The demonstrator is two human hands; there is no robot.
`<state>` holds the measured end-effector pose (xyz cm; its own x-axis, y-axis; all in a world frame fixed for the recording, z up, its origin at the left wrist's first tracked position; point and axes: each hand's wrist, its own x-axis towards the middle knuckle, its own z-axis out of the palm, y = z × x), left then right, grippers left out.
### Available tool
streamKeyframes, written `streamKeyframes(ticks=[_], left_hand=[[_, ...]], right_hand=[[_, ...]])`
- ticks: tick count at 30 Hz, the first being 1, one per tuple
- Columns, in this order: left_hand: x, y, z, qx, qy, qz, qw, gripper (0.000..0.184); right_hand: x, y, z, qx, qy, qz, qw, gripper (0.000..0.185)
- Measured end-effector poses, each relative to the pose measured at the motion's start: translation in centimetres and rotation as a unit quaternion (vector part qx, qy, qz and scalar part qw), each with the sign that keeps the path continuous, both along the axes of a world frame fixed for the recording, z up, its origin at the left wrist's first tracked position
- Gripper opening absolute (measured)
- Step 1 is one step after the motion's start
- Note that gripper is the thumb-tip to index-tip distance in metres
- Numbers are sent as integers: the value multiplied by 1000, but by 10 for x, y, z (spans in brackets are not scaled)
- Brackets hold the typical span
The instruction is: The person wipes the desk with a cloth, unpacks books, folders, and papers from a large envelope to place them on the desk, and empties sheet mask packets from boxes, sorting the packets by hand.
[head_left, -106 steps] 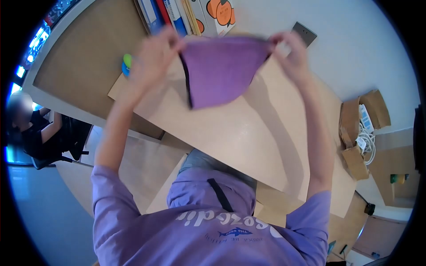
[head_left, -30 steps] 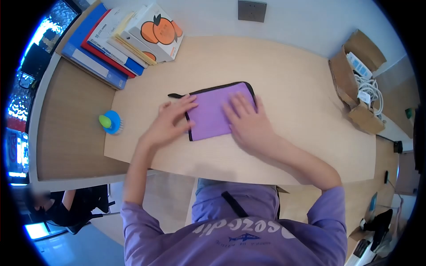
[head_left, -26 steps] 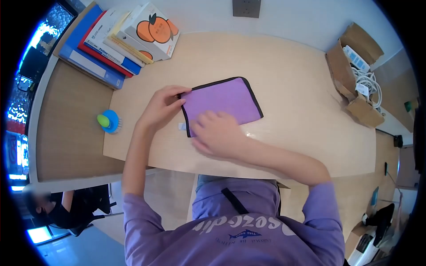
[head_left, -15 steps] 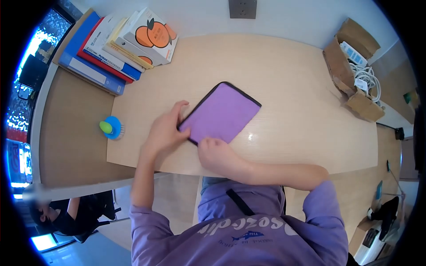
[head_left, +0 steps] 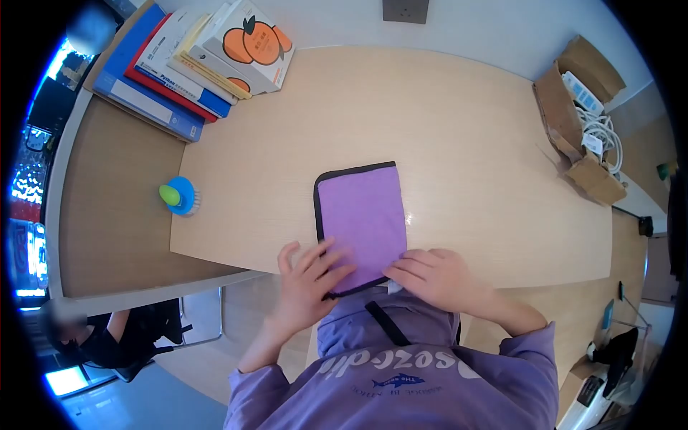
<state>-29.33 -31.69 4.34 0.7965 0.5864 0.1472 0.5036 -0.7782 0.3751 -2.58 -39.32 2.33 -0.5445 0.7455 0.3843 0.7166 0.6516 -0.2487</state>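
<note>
A folded purple cloth (head_left: 363,215) with black edging lies on the light wooden table (head_left: 473,158), its lower end at the table's front edge. My left hand (head_left: 308,283) is at the cloth's lower left corner, fingers spread and slightly blurred, some of them over the cloth. At the lower right corner, my right hand (head_left: 437,279) has its fingertips on the cloth, thumb hidden beneath. A small white tag (head_left: 394,287) shows just beside the right fingertips.
Books and binders (head_left: 183,68) stand at the back left beside a white box with orange fruit (head_left: 251,46). A blue and green brush (head_left: 180,196) sits at the left. A cardboard box (head_left: 562,115) with cables is at the right. A seated person (head_left: 118,344) is at the lower left.
The cloth has turned until its long side points toward me and has come nearer the front edge. My left hand has moved down and spread; my right hand has moved right.
</note>
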Motion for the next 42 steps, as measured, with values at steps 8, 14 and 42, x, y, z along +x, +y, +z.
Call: streamKeyframes(ticks=[8, 14, 42], left_hand=[[35, 80, -13, -139, -100, 244, 955, 36], [76, 60, -3, 162, 3, 254, 954, 76], [-145, 111, 7, -75, 53, 85, 992, 48]], right_hand=[[8, 88, 31, -125, 116, -197, 965, 23], [16, 135, -20, 2, -2, -279, 960, 17], [22, 136, -11, -64, 151, -231, 959, 20]])
